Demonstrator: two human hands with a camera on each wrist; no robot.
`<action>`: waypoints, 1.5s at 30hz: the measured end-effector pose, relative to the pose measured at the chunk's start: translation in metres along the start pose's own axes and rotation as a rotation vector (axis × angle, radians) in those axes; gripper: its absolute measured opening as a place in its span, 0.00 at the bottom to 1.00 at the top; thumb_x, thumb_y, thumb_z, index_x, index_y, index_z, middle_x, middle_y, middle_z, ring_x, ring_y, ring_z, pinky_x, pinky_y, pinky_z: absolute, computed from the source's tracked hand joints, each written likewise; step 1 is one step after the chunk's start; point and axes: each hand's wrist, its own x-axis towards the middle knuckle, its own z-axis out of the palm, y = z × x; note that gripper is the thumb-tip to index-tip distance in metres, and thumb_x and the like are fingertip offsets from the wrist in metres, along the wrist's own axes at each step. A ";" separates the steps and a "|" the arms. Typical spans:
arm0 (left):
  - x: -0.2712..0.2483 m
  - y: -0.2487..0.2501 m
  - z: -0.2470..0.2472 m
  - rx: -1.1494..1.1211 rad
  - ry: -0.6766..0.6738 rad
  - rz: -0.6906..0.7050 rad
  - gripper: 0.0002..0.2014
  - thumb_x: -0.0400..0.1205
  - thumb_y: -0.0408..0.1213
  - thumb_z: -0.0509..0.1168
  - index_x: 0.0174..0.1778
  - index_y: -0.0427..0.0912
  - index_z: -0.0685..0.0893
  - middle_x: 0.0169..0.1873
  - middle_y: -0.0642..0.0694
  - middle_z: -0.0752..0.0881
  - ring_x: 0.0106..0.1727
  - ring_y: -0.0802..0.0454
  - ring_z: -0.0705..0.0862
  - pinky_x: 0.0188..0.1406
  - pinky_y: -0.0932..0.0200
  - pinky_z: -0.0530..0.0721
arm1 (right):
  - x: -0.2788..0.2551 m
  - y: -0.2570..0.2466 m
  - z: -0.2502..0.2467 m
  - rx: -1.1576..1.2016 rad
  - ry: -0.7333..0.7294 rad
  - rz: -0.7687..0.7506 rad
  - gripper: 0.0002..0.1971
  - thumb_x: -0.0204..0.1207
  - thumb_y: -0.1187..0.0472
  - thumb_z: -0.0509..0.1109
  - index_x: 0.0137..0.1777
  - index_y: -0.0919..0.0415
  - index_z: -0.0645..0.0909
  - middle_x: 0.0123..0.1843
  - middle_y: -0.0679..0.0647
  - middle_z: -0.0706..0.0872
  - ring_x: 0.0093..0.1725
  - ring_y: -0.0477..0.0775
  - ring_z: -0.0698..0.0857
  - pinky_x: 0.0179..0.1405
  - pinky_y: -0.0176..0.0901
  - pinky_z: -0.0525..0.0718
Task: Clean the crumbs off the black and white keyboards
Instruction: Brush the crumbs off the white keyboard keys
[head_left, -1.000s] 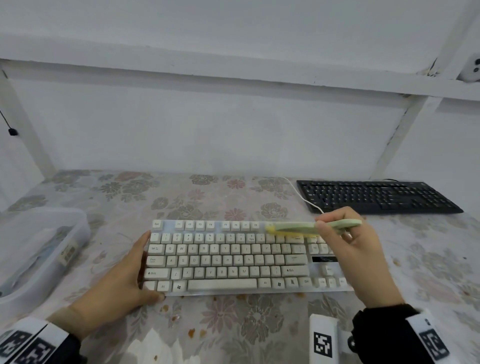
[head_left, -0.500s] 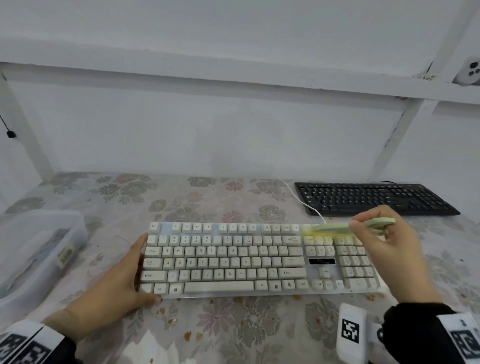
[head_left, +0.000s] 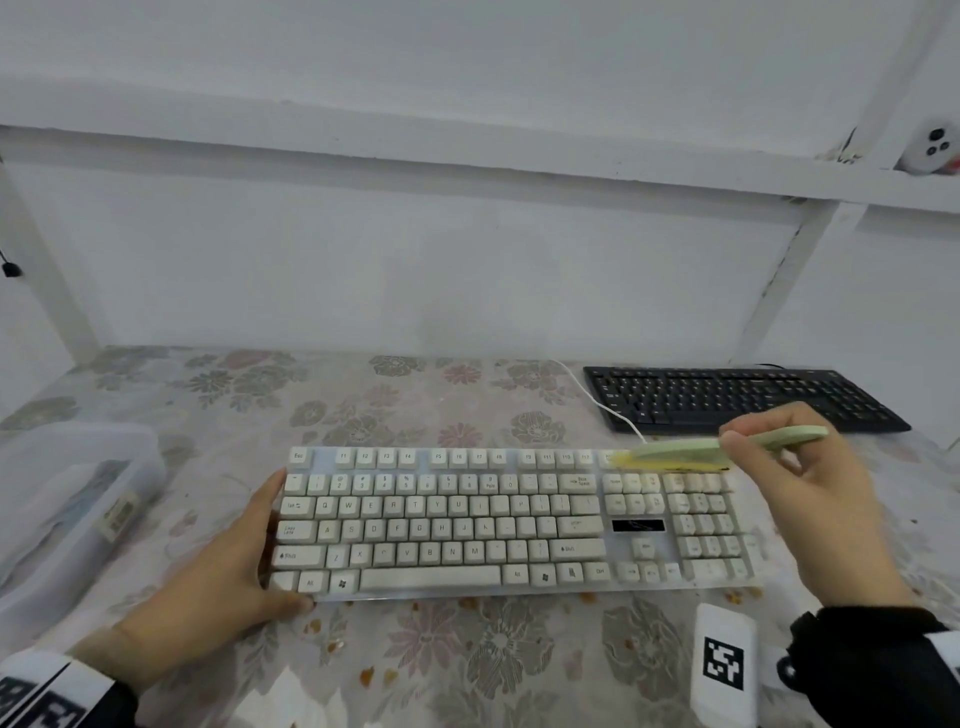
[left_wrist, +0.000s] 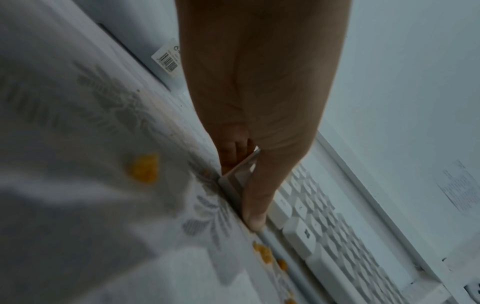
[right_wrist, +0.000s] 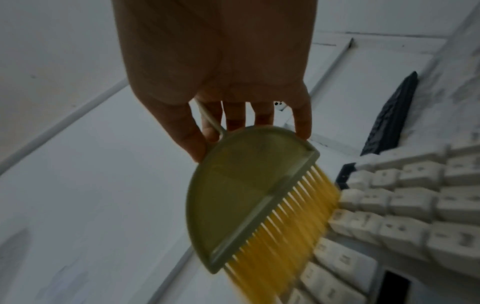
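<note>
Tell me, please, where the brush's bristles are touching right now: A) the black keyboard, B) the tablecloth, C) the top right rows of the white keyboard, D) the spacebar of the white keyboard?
C: the brush, held by the right hand, has its yellow bristles on the white keyboard along its top right rows, well short of the black keyboard.
</note>
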 end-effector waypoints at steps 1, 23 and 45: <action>0.000 0.000 0.000 0.000 0.001 -0.001 0.57 0.66 0.23 0.78 0.68 0.81 0.50 0.57 0.78 0.80 0.59 0.68 0.84 0.54 0.61 0.84 | -0.001 0.000 0.001 0.025 -0.038 0.014 0.07 0.75 0.67 0.72 0.38 0.56 0.80 0.38 0.48 0.85 0.40 0.44 0.80 0.39 0.28 0.76; -0.005 0.012 0.000 0.011 -0.006 0.022 0.53 0.67 0.21 0.76 0.65 0.79 0.54 0.55 0.81 0.78 0.56 0.71 0.83 0.47 0.75 0.81 | -0.010 -0.025 0.000 -0.135 0.210 0.008 0.03 0.77 0.66 0.70 0.44 0.60 0.79 0.36 0.46 0.80 0.37 0.39 0.79 0.38 0.36 0.73; -0.006 0.012 0.002 -0.065 0.006 0.052 0.50 0.67 0.17 0.76 0.64 0.72 0.59 0.53 0.74 0.82 0.53 0.65 0.86 0.43 0.72 0.84 | -0.121 -0.098 0.199 -0.235 -0.341 -0.172 0.03 0.75 0.48 0.52 0.46 0.41 0.66 0.45 0.37 0.78 0.51 0.45 0.74 0.63 0.55 0.67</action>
